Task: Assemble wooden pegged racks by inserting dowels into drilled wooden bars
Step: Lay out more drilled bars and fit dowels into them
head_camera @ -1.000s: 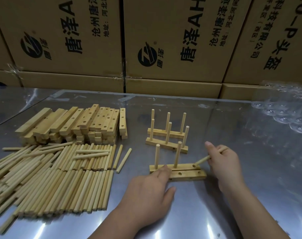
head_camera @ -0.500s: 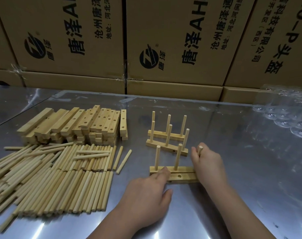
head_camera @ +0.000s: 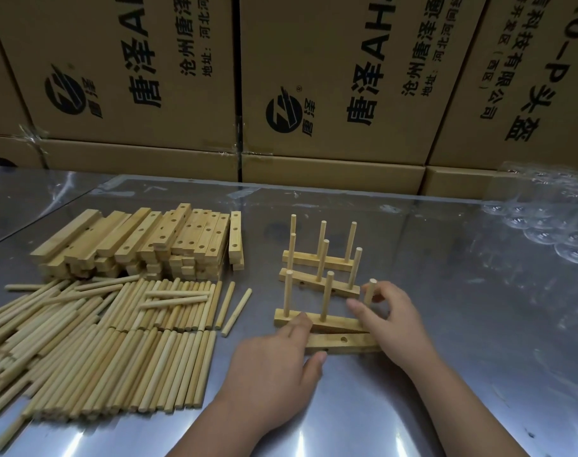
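- The left hand point(head_camera: 274, 367) lay with its fingers stretched out, fingertips pressing the rear bar point(head_camera: 333, 324), probably to stop it sliding while a peg went in.
- The right hand point(head_camera: 393, 321) pinched the third dowel point(head_camera: 370, 291) between thumb and fingertips, right of the frame's centre, at the bar's right end.
- That dowel stood nearly upright, its long axis vertical; fingers hid whether its foot was in the hole.
- The rear bar ran left to right and carried two seated dowels point(head_camera: 327, 295). The front bar point(head_camera: 347, 344) lay just before it, its visible hole empty.
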